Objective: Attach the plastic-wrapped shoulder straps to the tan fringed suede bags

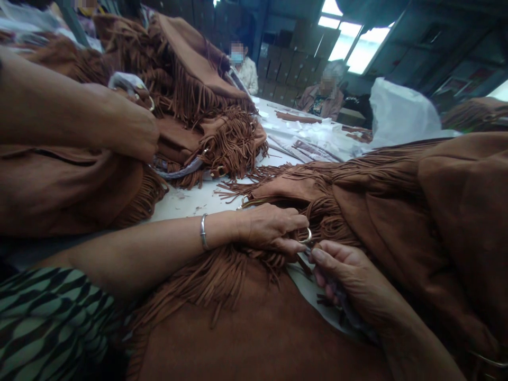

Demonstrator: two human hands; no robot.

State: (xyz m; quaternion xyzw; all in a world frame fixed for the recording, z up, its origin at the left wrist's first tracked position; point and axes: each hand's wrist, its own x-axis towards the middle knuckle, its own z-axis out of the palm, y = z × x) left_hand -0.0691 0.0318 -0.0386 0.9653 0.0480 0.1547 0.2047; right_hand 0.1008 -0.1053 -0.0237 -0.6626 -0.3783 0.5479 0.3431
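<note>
My left hand [272, 225], with a silver bracelet at its wrist, has its thumb and fingers closed on a gold metal ring [305, 236] at a brown fringed suede bag [283, 191]. Close against it, my right hand [341, 264] pinches the end of a strap [351, 307] that looks wrapped in clear plastic. The strap end meets the ring between the two hands, and the fingers partly hide this spot. Long fringe [214, 280] hangs below my left wrist over a broad brown suede panel [246, 328] in front of me.
A co-worker's arm [79, 116] reaches in from the left among brown fringed bags [186, 84]. More brown bags [456, 196] are heaped at right. A white plastic bag [400, 114] stands on the white table [186, 203]. Two people sit beyond, before stacked cartons [286, 69].
</note>
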